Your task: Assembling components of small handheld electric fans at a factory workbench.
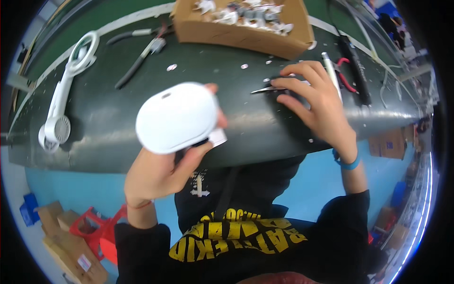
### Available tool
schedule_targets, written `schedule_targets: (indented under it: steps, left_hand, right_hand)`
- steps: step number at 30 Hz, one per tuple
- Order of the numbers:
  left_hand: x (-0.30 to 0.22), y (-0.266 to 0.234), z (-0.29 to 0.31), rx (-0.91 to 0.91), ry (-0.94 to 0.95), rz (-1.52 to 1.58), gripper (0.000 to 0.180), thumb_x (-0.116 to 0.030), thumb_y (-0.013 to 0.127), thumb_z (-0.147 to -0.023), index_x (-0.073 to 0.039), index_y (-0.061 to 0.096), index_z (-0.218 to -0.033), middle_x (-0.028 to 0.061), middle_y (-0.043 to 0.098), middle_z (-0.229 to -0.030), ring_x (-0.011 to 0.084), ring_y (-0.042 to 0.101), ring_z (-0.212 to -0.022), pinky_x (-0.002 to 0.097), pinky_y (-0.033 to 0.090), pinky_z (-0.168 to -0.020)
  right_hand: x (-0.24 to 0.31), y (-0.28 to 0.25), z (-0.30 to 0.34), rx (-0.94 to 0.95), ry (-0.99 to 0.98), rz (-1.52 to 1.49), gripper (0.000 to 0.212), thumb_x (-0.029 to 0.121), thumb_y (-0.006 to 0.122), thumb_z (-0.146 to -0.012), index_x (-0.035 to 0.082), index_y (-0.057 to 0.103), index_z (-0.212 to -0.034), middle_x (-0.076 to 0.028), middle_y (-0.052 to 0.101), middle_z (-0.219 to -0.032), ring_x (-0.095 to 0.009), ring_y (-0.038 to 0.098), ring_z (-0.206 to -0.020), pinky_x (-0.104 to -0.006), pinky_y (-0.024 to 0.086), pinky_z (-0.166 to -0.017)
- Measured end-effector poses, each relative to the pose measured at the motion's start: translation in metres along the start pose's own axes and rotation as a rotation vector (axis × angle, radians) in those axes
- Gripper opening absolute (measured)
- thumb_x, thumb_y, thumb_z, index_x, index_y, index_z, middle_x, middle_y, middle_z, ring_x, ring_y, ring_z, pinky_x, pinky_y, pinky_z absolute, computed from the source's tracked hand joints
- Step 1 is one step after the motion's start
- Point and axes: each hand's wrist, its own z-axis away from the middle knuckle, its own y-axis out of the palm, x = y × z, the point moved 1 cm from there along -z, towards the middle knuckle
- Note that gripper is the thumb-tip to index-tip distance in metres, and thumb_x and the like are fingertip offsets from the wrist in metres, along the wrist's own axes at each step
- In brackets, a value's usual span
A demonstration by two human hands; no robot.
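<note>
Two hands at work: both yours, over the dark bench (pixel 265 123)
Left hand (pixel 163 168): your grip is closed around a white rounded housing (pixel 176 117), thumb along its right edge, fingers hidden beneath it; you hold it lifted just above the near edge of the bench
Small white piece (pixel 218 137): peeks out under the housing by your thumb; whether it belongs to the housing you cannot tell
Right hand (pixel 314 102): fingers spread and lowered onto thin metal tweezers (pixel 267 89); the fingertips touch them, but the grip has not closed, so nothing is lifted yet
Key relation: the tweezers lie to the right of the housing and a little farther from you, their long axis running left to right with the pointed tip facing the housing; your right hand is far nearer to them than your left
Beside the right hand: a silver pen-like tool (pixel 331 71) and red-handled cutters (pixel 344 75)
Far side: a cardboard box (pixel 246 28) of small white parts, and pliers (pixel 142 59) lying to its left
Far left: a white neck fan (pixel 64 94) lying flat, well apart from both hands
Scattered over the bench: small white scraps
</note>
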Motion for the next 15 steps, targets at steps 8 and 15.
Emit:
schedule_targets:
  steps: [8, 15]
  left_hand:
    - [0.011, 0.007, 0.001, -0.082, 0.046, 0.148, 0.057, 0.016, 0.049, -0.074, 0.01, 0.043, -0.13, 0.0185, 0.058, -0.107, 0.0258, 0.061, -0.094, 0.0377, 0.049, -0.086]
    - [0.009, 0.003, 0.0, -0.068, 0.019, 0.102, 0.059, 0.016, 0.048, -0.074, 0.008, 0.044, -0.132, 0.0164, 0.059, -0.109, 0.0245, 0.06, -0.101, 0.0358, 0.047, -0.089]
  right_hand:
    - [0.021, 0.003, 0.005, -0.147, 0.115, -0.566, 0.02, -0.009, 0.051, -0.089, 0.0, 0.055, -0.107, -0.012, 0.06, -0.093, -0.021, 0.055, -0.079, -0.0297, 0.045, -0.072]
    - [0.073, -0.018, -0.017, 0.207, -0.227, -0.303, 0.018, 0.01, 0.068, -0.082, 0.003, 0.066, -0.098, -0.01, 0.06, -0.083, -0.026, 0.058, -0.067, -0.0334, 0.046, -0.058]
